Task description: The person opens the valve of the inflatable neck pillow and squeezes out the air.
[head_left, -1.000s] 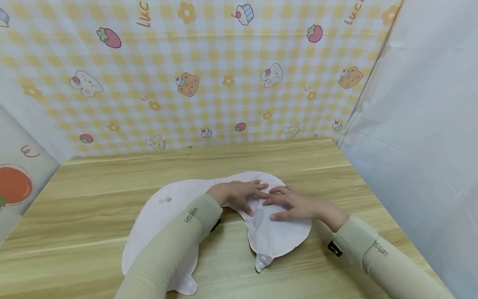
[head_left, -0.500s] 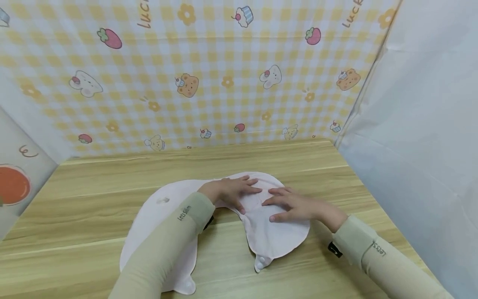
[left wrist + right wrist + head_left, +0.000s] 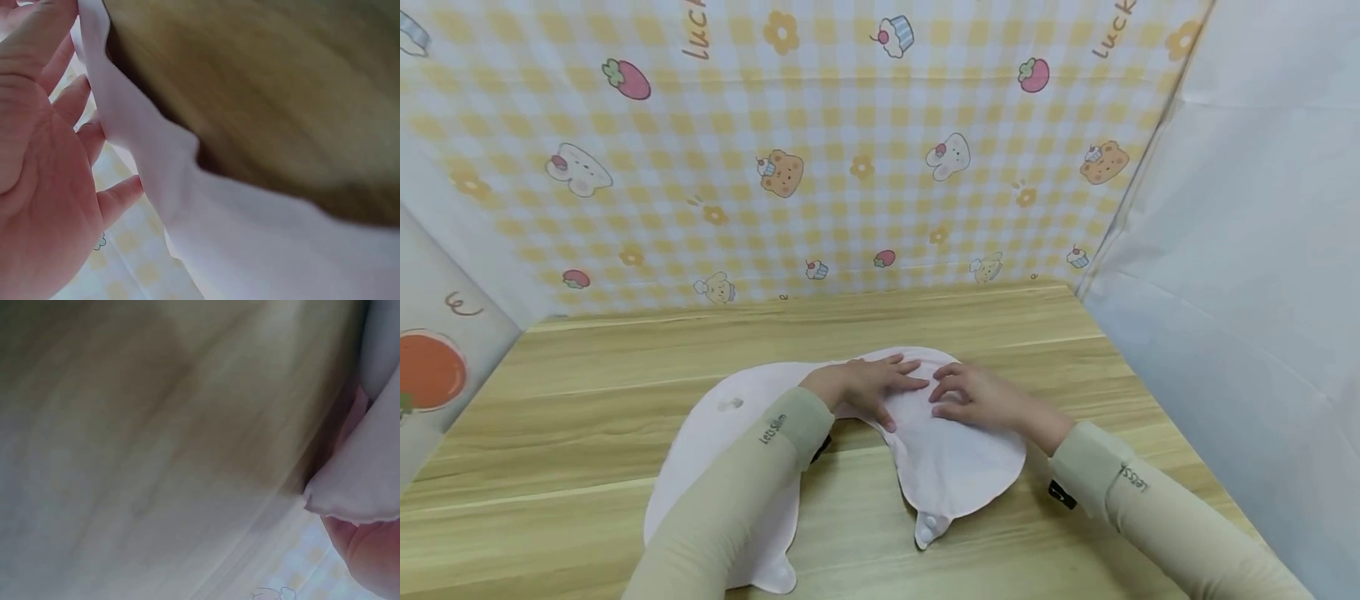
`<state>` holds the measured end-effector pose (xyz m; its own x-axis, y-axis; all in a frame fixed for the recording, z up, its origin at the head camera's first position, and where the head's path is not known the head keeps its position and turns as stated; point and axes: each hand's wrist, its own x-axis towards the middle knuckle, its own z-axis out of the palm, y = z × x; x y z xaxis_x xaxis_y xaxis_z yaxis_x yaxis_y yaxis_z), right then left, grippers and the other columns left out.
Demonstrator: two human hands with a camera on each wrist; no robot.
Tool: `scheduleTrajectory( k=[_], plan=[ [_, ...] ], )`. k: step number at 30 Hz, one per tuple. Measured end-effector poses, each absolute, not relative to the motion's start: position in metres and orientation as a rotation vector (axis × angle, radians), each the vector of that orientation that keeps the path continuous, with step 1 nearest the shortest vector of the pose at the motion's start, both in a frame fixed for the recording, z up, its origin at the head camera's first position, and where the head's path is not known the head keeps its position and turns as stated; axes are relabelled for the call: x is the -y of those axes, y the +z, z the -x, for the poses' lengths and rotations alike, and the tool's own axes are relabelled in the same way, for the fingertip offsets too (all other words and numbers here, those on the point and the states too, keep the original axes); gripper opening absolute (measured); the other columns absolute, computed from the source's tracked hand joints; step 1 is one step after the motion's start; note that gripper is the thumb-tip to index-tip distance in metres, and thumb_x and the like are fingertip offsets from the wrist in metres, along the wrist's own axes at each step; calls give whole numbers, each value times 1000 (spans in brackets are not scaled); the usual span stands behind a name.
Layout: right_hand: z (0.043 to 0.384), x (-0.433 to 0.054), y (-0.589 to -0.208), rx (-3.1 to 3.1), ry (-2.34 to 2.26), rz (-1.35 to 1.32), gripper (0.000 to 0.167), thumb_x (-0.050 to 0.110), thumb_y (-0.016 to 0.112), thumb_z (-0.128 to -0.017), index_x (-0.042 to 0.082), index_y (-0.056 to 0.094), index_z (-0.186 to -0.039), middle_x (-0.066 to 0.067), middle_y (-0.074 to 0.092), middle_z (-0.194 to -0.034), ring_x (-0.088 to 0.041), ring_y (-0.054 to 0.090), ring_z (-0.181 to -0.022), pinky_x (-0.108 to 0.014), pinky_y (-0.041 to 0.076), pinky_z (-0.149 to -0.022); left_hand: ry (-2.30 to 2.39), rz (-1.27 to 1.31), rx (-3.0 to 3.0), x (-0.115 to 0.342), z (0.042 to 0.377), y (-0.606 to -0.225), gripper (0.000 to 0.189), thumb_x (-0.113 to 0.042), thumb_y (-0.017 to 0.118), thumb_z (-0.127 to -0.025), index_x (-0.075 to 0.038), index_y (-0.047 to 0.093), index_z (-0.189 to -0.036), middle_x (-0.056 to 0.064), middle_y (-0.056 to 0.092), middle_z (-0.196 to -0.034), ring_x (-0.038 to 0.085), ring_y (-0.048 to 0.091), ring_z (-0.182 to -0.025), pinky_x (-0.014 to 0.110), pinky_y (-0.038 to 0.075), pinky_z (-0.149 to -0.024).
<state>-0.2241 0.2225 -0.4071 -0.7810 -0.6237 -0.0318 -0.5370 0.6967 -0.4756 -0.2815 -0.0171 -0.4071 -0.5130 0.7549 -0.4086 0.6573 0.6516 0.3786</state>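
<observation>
A pale pink U-shaped cloth bib (image 3: 970, 467) lies on the wooden table, its curve away from me and both ends toward me. One end has a small tab with round snaps (image 3: 930, 523). My left hand (image 3: 871, 390) rests on the bib near the inner edge of the curve, fingers spread. In the left wrist view its fingertips (image 3: 131, 186) lie against the cloth. Over the bib's right lobe, my right hand (image 3: 981, 398) touches the fabric with bent fingers. The right wrist view shows that hand mostly hidden behind the bib's edge (image 3: 362, 475).
The wooden table (image 3: 595, 417) extends on all sides of the bib. A yellow checked cloth wall (image 3: 820, 108) stands behind it, with white sheeting (image 3: 1247, 250) to the right. My left forearm (image 3: 715, 500) covers part of the bib's left lobe.
My left hand has shifted slightly left over the bib and stayed there. My right hand's fingers have bent more, and the hand has moved slightly away from me. Creases on the right lobe look smoother.
</observation>
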Motion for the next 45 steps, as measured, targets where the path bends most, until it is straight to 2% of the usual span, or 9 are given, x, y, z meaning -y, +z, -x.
scheduleTrajectory(
  k=[5,11,14,18,22,25,33,39,45],
  plan=[
    [224,-224,-412,-2672,-738,905,28,30,63,-98,12,72,-116,-24,48,-147,-43,43,-139,-60,38,-111,177,-1078,-2338,21,283,-406,85,-44,75,-84,-40,29,-155,-14,4,-168,17,-4,-157,64,11,-121],
    [221,-228,-415,-2645,-774,858,30,27,60,-100,9,70,-122,-26,41,-153,-45,34,-145,-61,29,-116,170,-1083,-2362,29,285,-404,85,-42,74,-86,-35,28,-157,-11,7,-168,19,-1,-157,56,16,-124],
    [219,-230,-414,-2647,-752,835,31,27,60,-100,8,71,-123,-26,40,-153,-46,31,-145,-60,28,-117,213,-1069,-2358,34,284,-408,83,-41,73,-87,-34,28,-157,-10,7,-168,20,-2,-157,60,17,-122],
    [219,-230,-409,-2680,-647,853,32,30,61,-99,9,73,-120,-23,46,-150,-43,36,-144,-58,33,-115,254,-1066,-2349,39,281,-411,81,-39,71,-89,-33,28,-157,-9,7,-168,20,-3,-157,66,16,-119],
    [225,-227,-406,-2736,-585,1085,27,25,64,-97,7,75,-113,-19,61,-136,-40,49,-136,-55,40,-111,245,-1068,-2345,41,279,-411,80,-40,70,-90,-33,27,-157,-9,5,-168,20,-3,-157,66,17,-119],
    [231,-224,-409,-2750,-611,1251,22,17,66,-95,6,76,-112,-15,67,-129,-38,54,-132,-53,43,-109,236,-1066,-2352,41,279,-409,80,-42,69,-90,-34,27,-157,-10,4,-168,20,-4,-157,66,17,-119],
    [238,-221,-421,-2647,-645,1117,37,21,68,-94,12,67,-130,-15,45,-153,-40,34,-146,-57,35,-114,225,-1065,-2358,46,278,-410,76,-43,65,-93,-35,26,-157,-9,3,-169,21,-5,-157,66,15,-119],
    [237,-223,-425,-2665,-560,1155,45,25,66,-96,10,59,-138,-21,38,-156,-45,29,-146,-58,36,-113,208,-1052,-2385,57,276,-409,70,-41,62,-96,-37,27,-156,-9,6,-169,21,-1,-157,67,18,-118],
    [236,-226,-428,-2712,-445,1232,52,26,62,-98,5,52,-143,-27,38,-154,-50,32,-143,-59,36,-112,173,-1045,-2397,70,274,-410,65,-40,58,-99,-35,27,-157,-6,7,-169,23,1,-157,67,18,-118]
  ],
)
